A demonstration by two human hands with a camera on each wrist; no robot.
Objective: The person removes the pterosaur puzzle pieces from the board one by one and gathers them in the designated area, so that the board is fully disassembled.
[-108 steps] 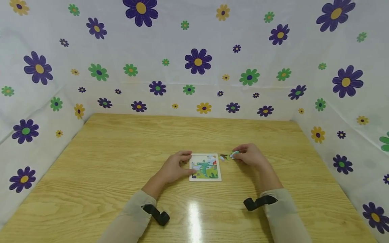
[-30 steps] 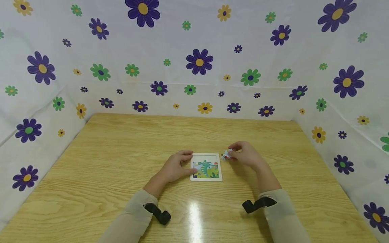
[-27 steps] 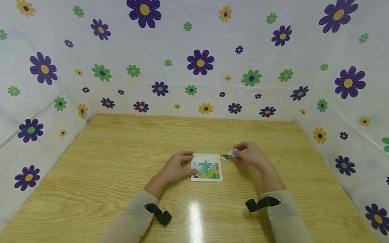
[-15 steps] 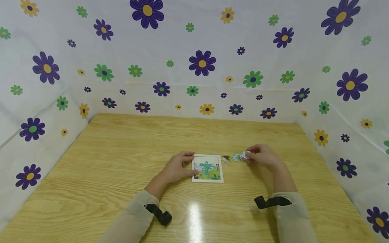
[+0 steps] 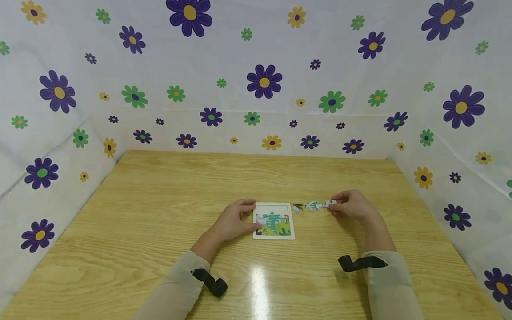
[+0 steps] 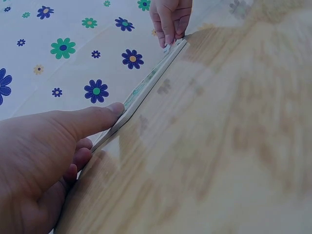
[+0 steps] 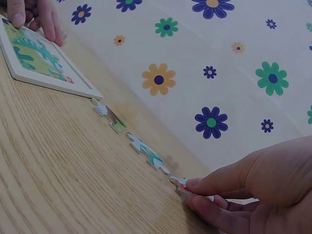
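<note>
My left hand (image 5: 230, 222) holds the left side of a white-rimmed jigsaw tray (image 5: 293, 224), its thumb (image 6: 105, 118) on top in the left wrist view. A green dinosaur picture fills the tray's lower part; the upper strip shows bare backing. My right hand (image 5: 354, 206) pinches a white-and-red jigsaw piece (image 7: 181, 184) between thumb and fingers, low over the table and partly covered by them. Left of it, two more pieces lie in a row running from the tray's upper right corner: a brown-and-green piece (image 7: 113, 118) and a teal-and-white piece (image 7: 146, 151).
Everything lies on a wood-grain table (image 5: 180, 182). White cloth (image 5: 224, 53) with printed flowers stands round its back and sides. A black wrist mount (image 5: 210, 283) sits on the left sleeve and another mount (image 5: 360, 263) on the right.
The white-and-red piece has left the tray's upper right part and moved right to the row's end in my right hand. The teal-and-white piece is released. My left hand stays at the tray.
</note>
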